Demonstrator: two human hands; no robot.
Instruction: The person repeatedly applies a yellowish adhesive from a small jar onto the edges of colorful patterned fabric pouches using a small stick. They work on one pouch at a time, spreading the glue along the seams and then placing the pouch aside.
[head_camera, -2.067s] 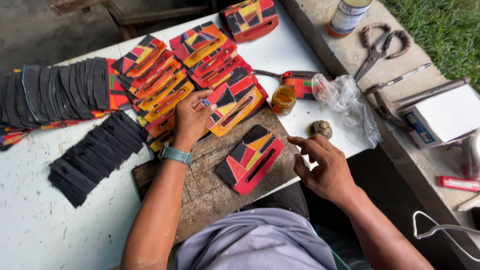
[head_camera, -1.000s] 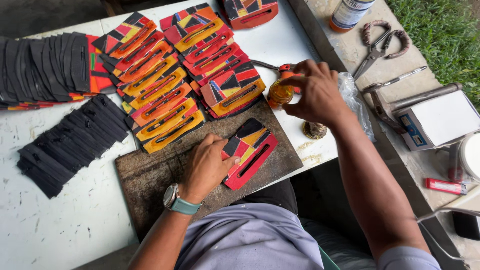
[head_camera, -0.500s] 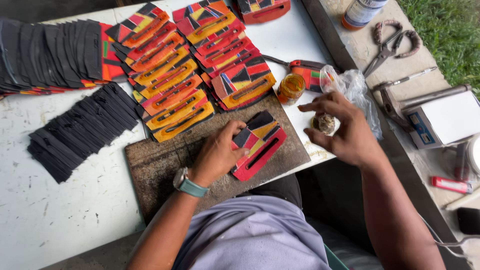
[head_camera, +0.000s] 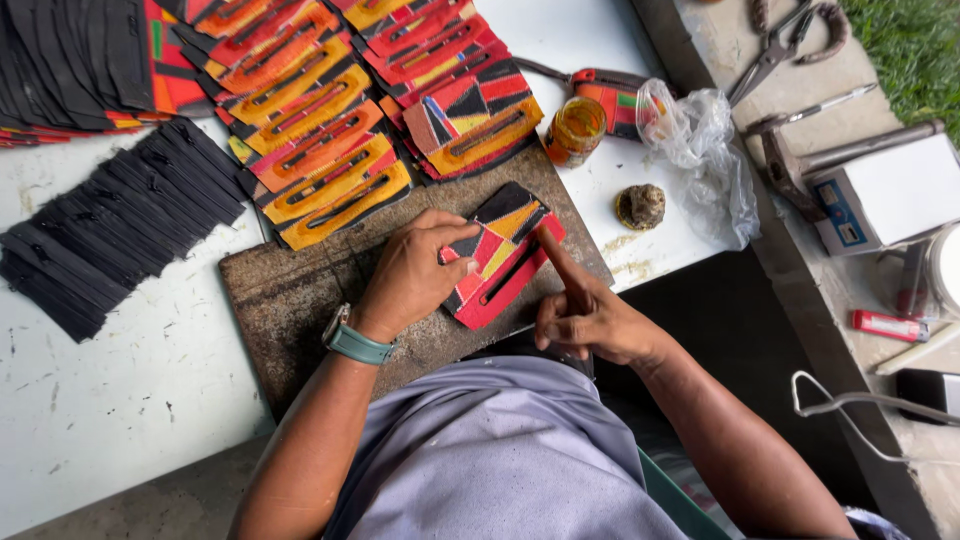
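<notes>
Patchwork pouch (head_camera: 497, 254): laid flat on the dark wooden board (head_camera: 290, 300), between the two hands.
Left hand (head_camera: 412, 272): pressed on the pouch's left edge, fingers curled down, nothing gripped.
Right hand (head_camera: 590, 318): index finger extended and laid on the pouch's right edge, other fingers folded.
Glue jar (head_camera: 575, 130): stood beyond the board, apart from both hands.

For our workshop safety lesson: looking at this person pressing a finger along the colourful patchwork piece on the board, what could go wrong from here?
1. The small open amber jar stands close behind the board; a reaching arm could tip it onto the finished pieces.
2. The right hand presses an index finger on the patchwork piece; whatever is on the finger might smear the fabric.
3. The left hand pins only one edge, so the piece may slide.
</notes>
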